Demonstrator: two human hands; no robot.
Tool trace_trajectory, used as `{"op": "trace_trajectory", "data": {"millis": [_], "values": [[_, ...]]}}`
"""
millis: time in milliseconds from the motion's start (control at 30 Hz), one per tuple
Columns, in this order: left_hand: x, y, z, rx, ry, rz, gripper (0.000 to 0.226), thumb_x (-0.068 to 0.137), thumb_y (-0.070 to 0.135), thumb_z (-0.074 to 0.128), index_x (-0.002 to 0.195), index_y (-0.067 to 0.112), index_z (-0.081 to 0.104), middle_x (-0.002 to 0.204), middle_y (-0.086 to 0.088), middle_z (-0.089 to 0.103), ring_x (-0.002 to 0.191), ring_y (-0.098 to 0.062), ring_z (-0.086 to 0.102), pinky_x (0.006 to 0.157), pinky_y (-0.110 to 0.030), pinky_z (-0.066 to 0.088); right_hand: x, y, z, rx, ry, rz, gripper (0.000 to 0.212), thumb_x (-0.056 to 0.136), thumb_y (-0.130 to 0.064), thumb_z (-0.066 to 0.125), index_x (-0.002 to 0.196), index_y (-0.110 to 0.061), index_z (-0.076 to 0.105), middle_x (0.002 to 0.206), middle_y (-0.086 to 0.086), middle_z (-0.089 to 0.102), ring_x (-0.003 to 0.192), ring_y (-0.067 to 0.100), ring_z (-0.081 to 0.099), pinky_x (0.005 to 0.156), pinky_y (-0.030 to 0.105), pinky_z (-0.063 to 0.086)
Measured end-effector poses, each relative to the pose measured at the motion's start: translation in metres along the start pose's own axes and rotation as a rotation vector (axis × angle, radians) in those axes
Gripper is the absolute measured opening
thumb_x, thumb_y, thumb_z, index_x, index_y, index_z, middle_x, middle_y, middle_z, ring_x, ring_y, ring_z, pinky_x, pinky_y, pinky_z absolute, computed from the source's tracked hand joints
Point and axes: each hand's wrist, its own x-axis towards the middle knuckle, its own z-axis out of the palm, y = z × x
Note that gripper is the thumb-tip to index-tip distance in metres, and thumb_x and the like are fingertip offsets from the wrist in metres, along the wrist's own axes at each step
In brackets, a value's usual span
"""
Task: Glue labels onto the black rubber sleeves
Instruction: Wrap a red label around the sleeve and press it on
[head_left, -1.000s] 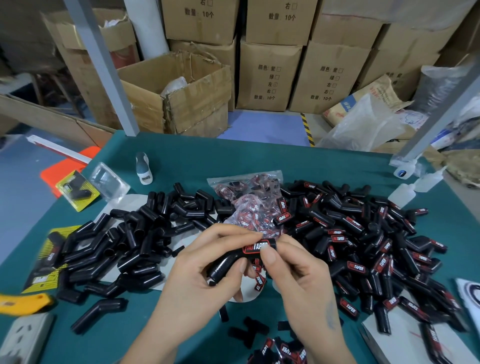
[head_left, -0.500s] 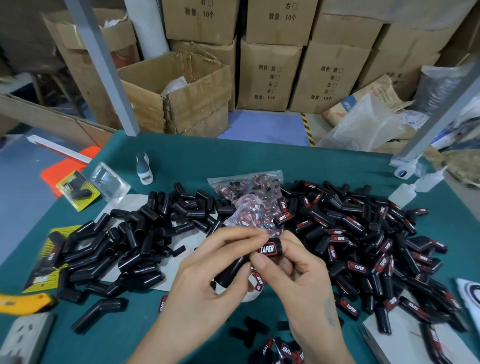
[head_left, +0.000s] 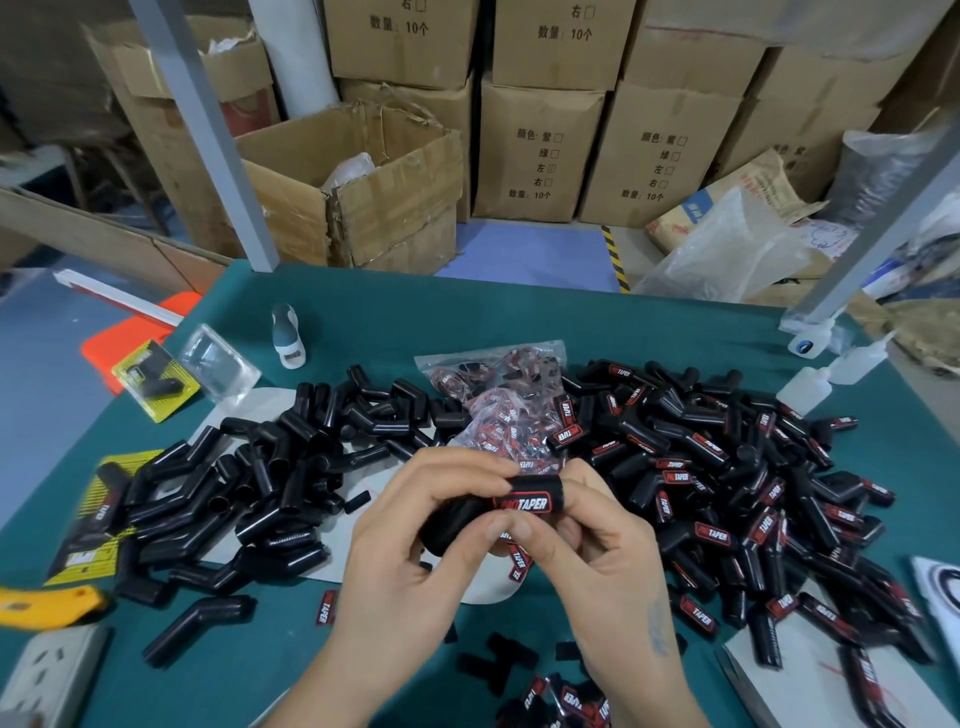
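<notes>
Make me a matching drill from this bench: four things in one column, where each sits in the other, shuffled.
1. sleeve with label
2. unlabelled sleeves
3. glue bottles
4. wall socket

A. near left corner of the table
B. far right of the table
C. held in both hands
D. heap left of the hands

Pairs: 1-C, 2-D, 3-B, 4-A

A table (head_left: 467, 322) covered in green cloth carries two heaps of black rubber sleeves: plain ones (head_left: 270, 467) on the left, labelled ones (head_left: 753, 493) on the right. Between them lies a clear bag of labels (head_left: 498, 395). Glue bottles (head_left: 831, 369) stand at the far right, a white bottle (head_left: 285, 332) far left, a power strip (head_left: 47, 670) near left.
</notes>
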Motion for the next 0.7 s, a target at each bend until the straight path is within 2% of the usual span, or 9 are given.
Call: {"op": "trace_trajectory", "data": {"millis": [33, 100, 200, 333, 367, 467, 533, 633, 700], "values": [[-0.001, 0.000, 0.001, -0.020, 0.015, -0.010, 0.012, 0.102, 0.032, 0.068, 0.114, 0.033, 0.067, 0.122, 0.001, 0.071, 0.102, -0.029, 0.071, 0.077, -0.039, 0.061, 0.000, 0.000, -0.002, 0.010, -0.034, 0.003, 0.032, 0.089, -0.059, 0.074, 0.098, -0.028, 0.081, 0.081, 0.007, 0.039, 0.072, 0.016, 0.040, 0.071, 0.031, 0.038], [-0.002, -0.001, 0.001, -0.023, 0.026, 0.004, 0.022, 0.100, 0.026, 0.070, 0.116, 0.038, 0.060, 0.122, 0.001, 0.072, 0.105, -0.027, 0.072, 0.079, -0.037, 0.061, 0.001, 0.000, -0.003, 0.057, -0.095, 0.028, 0.034, 0.092, -0.054, 0.073, 0.109, -0.025, 0.080, 0.091, 0.019, 0.044, 0.078, 0.031, 0.041, 0.081, 0.038, 0.041], [-0.002, -0.003, 0.003, 0.056, 0.013, 0.106, 0.040, 0.096, 0.014, 0.069, 0.121, 0.042, 0.055, 0.122, 0.007, 0.072, 0.114, -0.025, 0.070, 0.089, -0.031, 0.059, 0.001, 0.001, -0.001, 0.112, -0.098, 0.054, 0.038, 0.091, -0.052, 0.076, 0.112, -0.021, 0.079, 0.096, 0.022, 0.048, 0.082, 0.039, 0.039, 0.084, 0.039, 0.041], [-0.002, -0.003, 0.003, 0.054, 0.016, 0.130, 0.039, 0.098, 0.017, 0.070, 0.123, 0.043, 0.055, 0.123, 0.009, 0.071, 0.116, -0.022, 0.070, 0.087, -0.029, 0.060, 0.001, 0.003, 0.001, 0.159, -0.092, 0.060, 0.037, 0.091, -0.048, 0.077, 0.112, -0.018, 0.079, 0.096, 0.027, 0.043, 0.080, 0.034, 0.038, 0.084, 0.021, 0.049], [-0.002, -0.003, 0.003, 0.049, 0.018, 0.135, 0.035, 0.100, 0.020, 0.070, 0.123, 0.042, 0.055, 0.123, 0.010, 0.071, 0.116, -0.021, 0.070, 0.086, -0.028, 0.061, 0.001, 0.003, 0.000, 0.177, -0.093, 0.060, 0.037, 0.091, -0.047, 0.078, 0.112, -0.017, 0.079, 0.097, 0.030, 0.043, 0.081, 0.036, 0.039, 0.084, 0.021, 0.052], [-0.002, -0.004, 0.003, 0.029, 0.022, 0.144, 0.031, 0.101, 0.024, 0.069, 0.123, 0.042, 0.055, 0.123, 0.009, 0.071, 0.114, -0.021, 0.071, 0.083, -0.028, 0.062, 0.002, 0.006, 0.000, 0.178, -0.088, 0.066, 0.037, 0.092, -0.048, 0.076, 0.112, -0.017, 0.079, 0.099, 0.037, 0.045, 0.089, 0.046, 0.048, 0.091, 0.031, 0.053], [-0.002, -0.004, 0.002, 0.014, 0.028, 0.137, 0.031, 0.101, 0.023, 0.069, 0.123, 0.041, 0.056, 0.123, 0.008, 0.071, 0.113, -0.022, 0.071, 0.080, -0.030, 0.063, 0.002, 0.008, 0.000, 0.168, -0.078, 0.078, 0.040, 0.093, -0.051, 0.074, 0.116, -0.019, 0.078, 0.100, 0.038, 0.046, 0.093, 0.048, 0.051, 0.094, 0.044, 0.047], [-0.002, -0.005, 0.002, 0.007, 0.032, 0.130, 0.030, 0.102, 0.025, 0.069, 0.123, 0.041, 0.056, 0.123, 0.008, 0.071, 0.111, -0.023, 0.072, 0.077, -0.034, 0.064, 0.002, 0.011, 0.000, 0.195, -0.068, 0.073, 0.044, 0.095, -0.053, 0.070, 0.121, -0.018, 0.076, 0.106, 0.035, 0.053, 0.100, 0.050, 0.056, 0.095, 0.058, 0.045], [-0.002, -0.005, 0.001, 0.016, 0.032, 0.130, 0.030, 0.102, 0.025, 0.069, 0.124, 0.041, 0.056, 0.123, 0.008, 0.071, 0.111, -0.022, 0.072, 0.078, -0.031, 0.064, 0.001, 0.011, 0.000, 0.221, -0.074, 0.072, 0.044, 0.098, -0.051, 0.067, 0.122, -0.015, 0.074, 0.111, 0.028, 0.060, 0.109, 0.052, 0.058, 0.100, 0.067, 0.045]]}}
